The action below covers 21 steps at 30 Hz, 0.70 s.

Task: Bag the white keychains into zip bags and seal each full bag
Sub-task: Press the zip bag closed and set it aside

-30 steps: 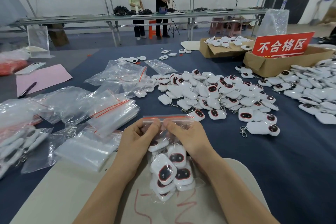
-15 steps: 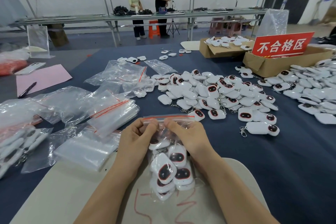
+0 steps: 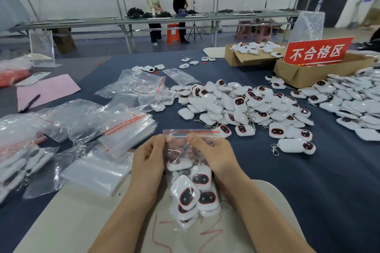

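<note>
A clear zip bag [image 3: 191, 172] with a red stripe along its top holds several white keychains with dark red-ringed faces. It lies upright on a beige board [image 3: 82, 217] in front of me. My left hand [image 3: 149, 162] pinches the bag's top edge on the left, and my right hand [image 3: 213, 154] pinches it on the right, thumbs close together just under the strip. A large pile of loose white keychains [image 3: 242, 107] lies beyond the bag on the dark blue cloth.
Empty zip bags [image 3: 123, 127] lie stacked to the left, with filled bags [image 3: 18, 166] at the far left. More keychains [image 3: 353, 98] and two cardboard boxes [image 3: 304, 72] with a red sign sit right. Two people stand at a far bench.
Both hands have stayed on the bag's top edge, with the thumbs shifting slightly along the zip strip. The bag has barely moved.
</note>
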Each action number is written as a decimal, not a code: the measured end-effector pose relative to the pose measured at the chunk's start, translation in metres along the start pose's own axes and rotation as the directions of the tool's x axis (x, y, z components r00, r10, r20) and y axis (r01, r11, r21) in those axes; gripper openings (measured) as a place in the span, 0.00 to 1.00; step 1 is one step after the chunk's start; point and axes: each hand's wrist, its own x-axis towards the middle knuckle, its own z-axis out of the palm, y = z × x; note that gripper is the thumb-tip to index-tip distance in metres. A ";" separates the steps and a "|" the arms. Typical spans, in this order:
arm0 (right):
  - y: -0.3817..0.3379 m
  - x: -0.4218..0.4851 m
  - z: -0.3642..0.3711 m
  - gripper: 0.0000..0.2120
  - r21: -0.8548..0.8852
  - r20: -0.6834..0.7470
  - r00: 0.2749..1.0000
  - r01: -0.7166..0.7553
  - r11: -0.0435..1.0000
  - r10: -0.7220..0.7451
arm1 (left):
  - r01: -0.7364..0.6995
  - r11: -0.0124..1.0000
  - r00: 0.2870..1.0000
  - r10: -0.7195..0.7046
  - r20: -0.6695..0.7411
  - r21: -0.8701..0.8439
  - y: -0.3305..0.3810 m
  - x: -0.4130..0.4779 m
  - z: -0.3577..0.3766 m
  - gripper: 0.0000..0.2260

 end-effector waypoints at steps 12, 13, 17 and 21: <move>0.003 -0.002 0.002 0.06 0.002 0.018 0.995 0.099 0.995 -0.099 | -0.113 0.977 0.991 0.099 0.087 0.179 -0.002 0.000 -0.002 0.07; 0.003 -0.002 0.002 0.06 0.002 0.011 0.993 0.113 0.994 -0.113 | -0.118 0.979 0.991 0.105 0.085 0.166 -0.002 0.000 -0.001 0.06; 0.003 -0.005 0.003 0.08 -0.035 -0.050 0.989 0.138 0.990 -0.140 | -0.110 0.979 0.994 0.105 0.033 0.173 -0.005 0.000 0.000 0.08; 0.003 -0.006 0.005 0.08 -0.005 -0.093 0.990 0.108 0.994 -0.108 | -0.046 0.985 0.997 0.057 -0.059 0.169 -0.006 0.000 0.000 0.11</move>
